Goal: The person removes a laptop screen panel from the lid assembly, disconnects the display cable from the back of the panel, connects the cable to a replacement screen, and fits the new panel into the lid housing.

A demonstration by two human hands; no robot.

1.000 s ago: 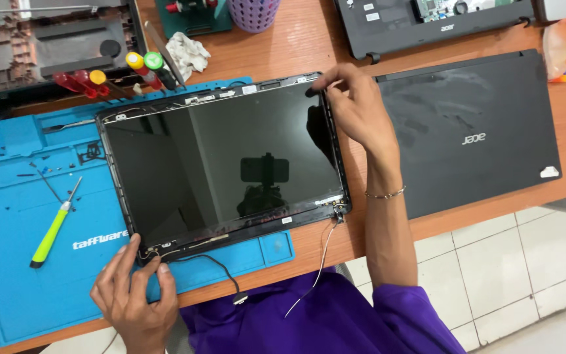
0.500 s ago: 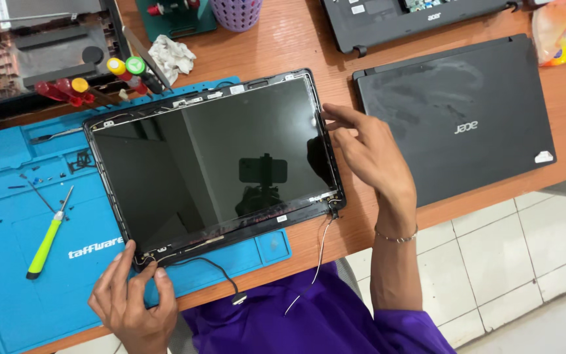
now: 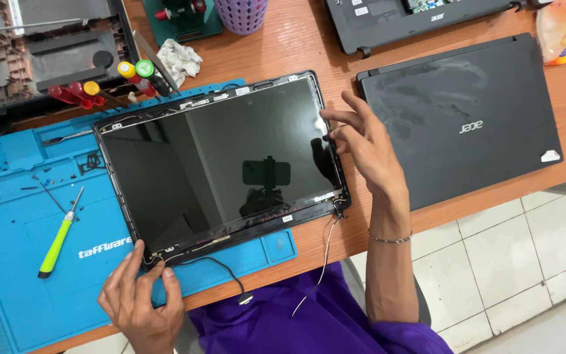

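**Steadying a bare laptop screen on the repair mat**

The person is working on a laptop screen assembly (image 3: 221, 160) lying face up, partly on the blue repair mat (image 3: 14, 216) and partly on the wooden desk (image 3: 296, 39). The left hand (image 3: 140, 298) is pinching the frame's near left corner, fingers narrowed onto the edge. The right hand (image 3: 365, 141) is hovering at the right edge with fingers spread and loosely curled, holding nothing.

Done well, this likely calls for light, even pressure on the frame only, keeping fingertips off the glass and the loose cables (image 3: 319, 269) free of snags.

A green-handled screwdriver (image 3: 57, 242) is lying on the mat. A closed black laptop (image 3: 460, 118) is sitting just right of the screen. Pale floor tiles (image 3: 525, 262) are showing below the desk edge.
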